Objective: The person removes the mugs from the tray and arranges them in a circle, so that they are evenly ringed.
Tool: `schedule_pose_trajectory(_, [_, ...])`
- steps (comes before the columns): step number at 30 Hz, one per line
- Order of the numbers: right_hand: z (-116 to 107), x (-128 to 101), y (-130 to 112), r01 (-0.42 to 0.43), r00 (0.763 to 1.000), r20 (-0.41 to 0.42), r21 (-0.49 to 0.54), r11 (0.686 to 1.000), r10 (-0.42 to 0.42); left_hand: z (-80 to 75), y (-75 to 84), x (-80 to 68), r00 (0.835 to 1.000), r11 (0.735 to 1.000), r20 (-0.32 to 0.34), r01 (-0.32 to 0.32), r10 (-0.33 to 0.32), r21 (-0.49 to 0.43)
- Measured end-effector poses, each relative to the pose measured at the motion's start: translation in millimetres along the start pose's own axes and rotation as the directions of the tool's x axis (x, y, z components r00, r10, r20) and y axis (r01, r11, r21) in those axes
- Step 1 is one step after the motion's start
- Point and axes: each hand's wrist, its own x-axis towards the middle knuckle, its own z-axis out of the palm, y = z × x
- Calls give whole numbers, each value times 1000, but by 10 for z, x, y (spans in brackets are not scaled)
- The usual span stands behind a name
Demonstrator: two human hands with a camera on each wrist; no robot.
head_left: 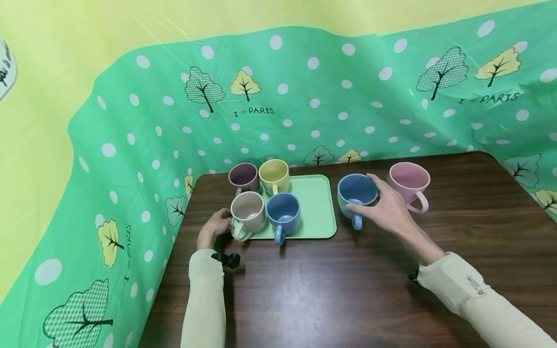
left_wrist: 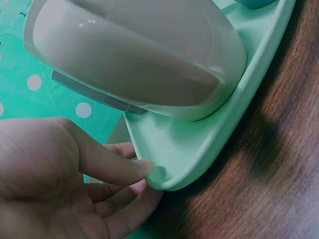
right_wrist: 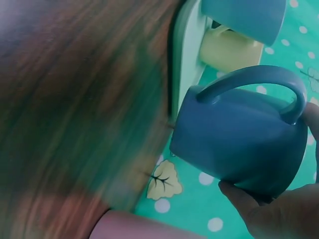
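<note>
Right hand (head_left: pixel 389 205) grasps the blue mug (head_left: pixel 357 195) just right of the green tray (head_left: pixel 319 208), handle toward the person, while left hand (head_left: pixel 214 226) pinches the tray's near-left corner.

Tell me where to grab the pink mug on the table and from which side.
Take the pink mug by its handle, coming from the near right. It stands upright on the table with the handle pointing toward the person; the right hand and its blue mug crowd the left side.
</note>
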Motion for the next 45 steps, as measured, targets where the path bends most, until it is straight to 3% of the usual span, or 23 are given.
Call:
schedule_pose_trajectory(6, [-100,-150,79,-7,1000,-6,-19,1000,7,15,-21,-26,1000,1000,21,2,-2,-15])
schedule_pose_trajectory(13, [-190,-328,217,9,997,-79,-21,1000,-10,8,-33,-36,1000,1000,22,-5,6,-25])
schedule_pose_trajectory(29, [-436,-601,425,-201,975,-113,-61,978,193,-16,1,-34,1000,1000,5,-15,15,6])
schedule_pose_trajectory(45, [-553,-715,601,-272,949,-179,-55,961,259,-26,4,-16,1000,1000,7,-2,2,-16])
